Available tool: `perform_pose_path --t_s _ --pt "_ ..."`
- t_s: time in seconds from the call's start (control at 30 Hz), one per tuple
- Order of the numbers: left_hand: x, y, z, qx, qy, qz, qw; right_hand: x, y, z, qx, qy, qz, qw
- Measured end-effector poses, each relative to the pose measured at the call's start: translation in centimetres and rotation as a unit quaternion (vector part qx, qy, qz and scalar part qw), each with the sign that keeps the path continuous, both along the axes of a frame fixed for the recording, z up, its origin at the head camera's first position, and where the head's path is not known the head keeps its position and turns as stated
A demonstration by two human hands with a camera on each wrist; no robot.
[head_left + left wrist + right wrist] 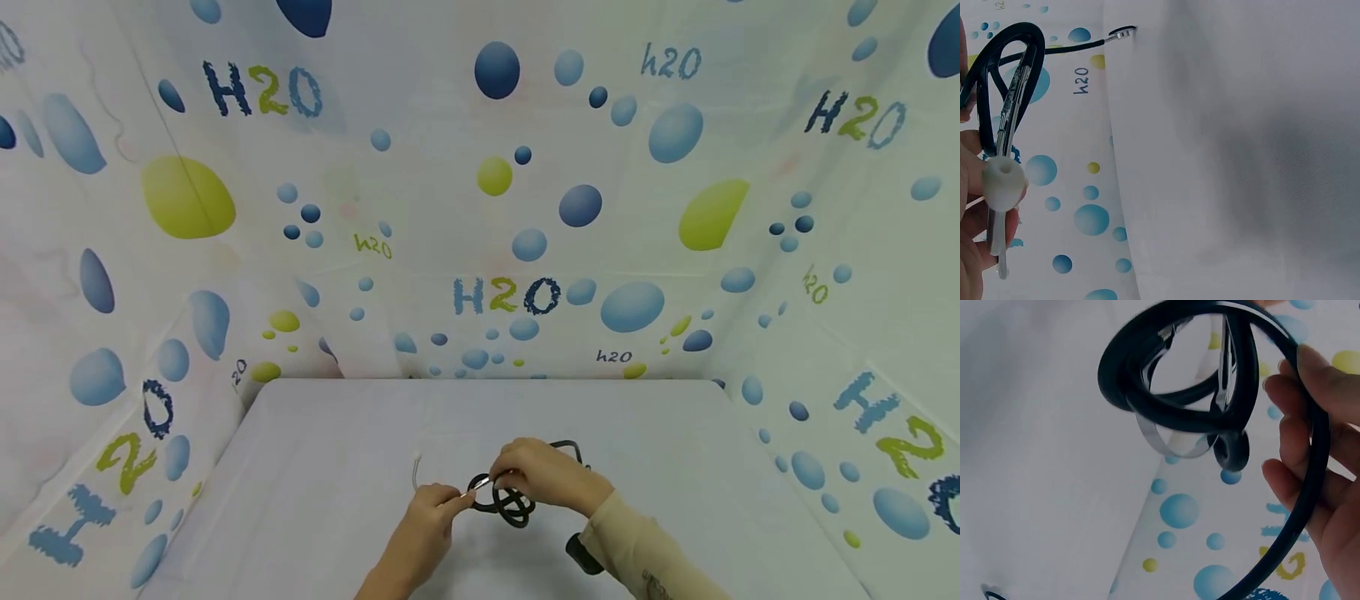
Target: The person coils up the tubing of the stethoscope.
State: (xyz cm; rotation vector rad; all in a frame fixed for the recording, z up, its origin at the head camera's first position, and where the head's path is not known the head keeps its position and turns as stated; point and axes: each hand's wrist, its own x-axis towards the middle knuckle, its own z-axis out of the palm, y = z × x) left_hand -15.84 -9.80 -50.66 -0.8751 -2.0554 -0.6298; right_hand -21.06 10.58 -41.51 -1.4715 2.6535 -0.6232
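A stethoscope with black tubing [513, 508] is held up between the two hands, its tube looped and crossed over itself. My left hand [429, 527] grips the metal ear tubes [1013, 112]; a whitish ear tip [1005, 183] shows in front of its fingers in the left wrist view. Another thin ear tube [415, 473] sticks up past the left hand. With curled fingers and thumb, my right hand [536, 473] holds a bend of the black tube [1317, 447]. The tube's far end, with a metal chest piece [1124, 32], hangs beyond the right hand.
A white-covered table [337, 433] lies under the hands. Behind it and at both sides hangs a white curtain [420, 200] printed with blue and green drops and H2O lettering. A dark rounded object [583, 554] shows beside the right sleeve [637, 542].
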Motion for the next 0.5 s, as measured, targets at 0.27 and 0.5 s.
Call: perform_pose_path --t_s 0.27,0.5 --pt "0.6 0.6 0.0 -0.007 0.009 -0.056 0.9984 -1.4 0.4 -0.1 -0.028 -0.107 0.045 0.9929" --pt "0.6 0.6 0.1 0.003 0.015 -0.08 0.9967 -2.6 0.8 -1.9 -0.083 -0.22 0.05 0.9706"
